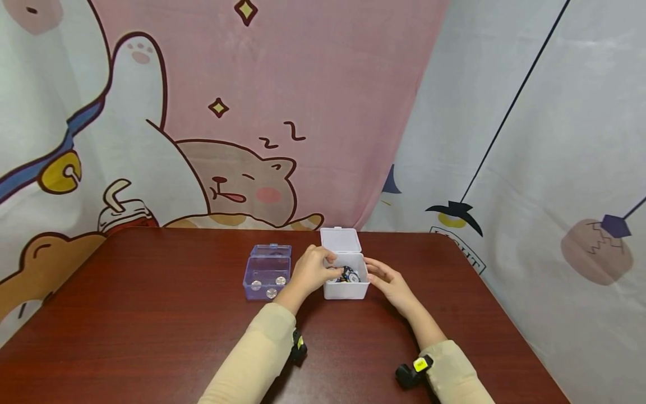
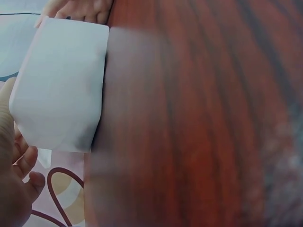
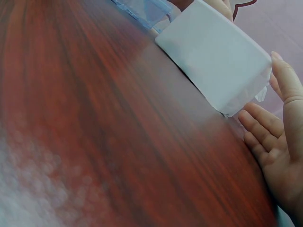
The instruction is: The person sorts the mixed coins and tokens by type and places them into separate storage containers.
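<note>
My left hand (image 1: 314,270) reaches over the left rim of an open white box (image 1: 345,290), its thumb and forefinger above the inside. In the left wrist view, other fingers (image 2: 26,158) of it curl loosely outside the wall. Whether the fingertips pinch anything is hidden. Small round dark and silvery pieces (image 1: 350,274) lie inside the box; their kind is too small to tell. My right hand (image 1: 391,283) stands at the box's right side, fingers fairly straight and against or close to the wall. In the right wrist view its thumb (image 3: 284,75) is at the rim.
Left of the white box stands an open, see-through blue box (image 1: 267,275) with several clear round pieces inside. The white lid (image 1: 340,240) is tipped back behind its box. A patterned curtain (image 1: 328,112) hangs behind the brown table (image 1: 176,325).
</note>
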Demonstrator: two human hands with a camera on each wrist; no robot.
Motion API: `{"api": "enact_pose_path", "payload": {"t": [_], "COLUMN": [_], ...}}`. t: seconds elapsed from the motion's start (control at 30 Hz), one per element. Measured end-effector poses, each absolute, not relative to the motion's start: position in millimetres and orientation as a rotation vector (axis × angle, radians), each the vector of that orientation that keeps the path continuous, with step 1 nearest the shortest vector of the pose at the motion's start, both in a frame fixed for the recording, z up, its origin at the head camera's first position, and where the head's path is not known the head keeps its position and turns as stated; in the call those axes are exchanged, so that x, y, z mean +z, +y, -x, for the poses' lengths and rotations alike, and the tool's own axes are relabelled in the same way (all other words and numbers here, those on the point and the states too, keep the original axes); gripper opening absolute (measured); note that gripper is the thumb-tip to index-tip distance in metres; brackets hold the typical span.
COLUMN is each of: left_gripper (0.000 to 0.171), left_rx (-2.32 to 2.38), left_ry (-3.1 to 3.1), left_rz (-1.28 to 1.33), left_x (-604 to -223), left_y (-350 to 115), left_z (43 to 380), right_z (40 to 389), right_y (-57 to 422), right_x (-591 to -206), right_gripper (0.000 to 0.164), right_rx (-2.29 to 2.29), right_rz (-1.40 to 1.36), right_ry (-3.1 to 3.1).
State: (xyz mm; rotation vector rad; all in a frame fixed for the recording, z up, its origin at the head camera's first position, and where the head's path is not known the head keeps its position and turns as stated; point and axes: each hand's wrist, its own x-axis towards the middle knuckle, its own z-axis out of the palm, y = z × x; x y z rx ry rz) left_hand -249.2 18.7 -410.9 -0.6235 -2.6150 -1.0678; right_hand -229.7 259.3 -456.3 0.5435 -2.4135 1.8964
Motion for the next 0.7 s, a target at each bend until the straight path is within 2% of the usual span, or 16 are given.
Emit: {"api": "enact_pose_path", "payload": {"t": [0.7], "left_gripper": [0.042], "left_rx": [-1.078], "left_ry": [-2.655], "left_rz": [0.734], "left_x": [-407.5], "left_y": [14.8], "left_z": [236.1], "right_z": [231.6], "right_y": [260.9], "right_x": [-455.4], "right_gripper": [0.045], "right_rx": [1.873], "right_rz": [-0.567], "right_ry": [-2.417]}}
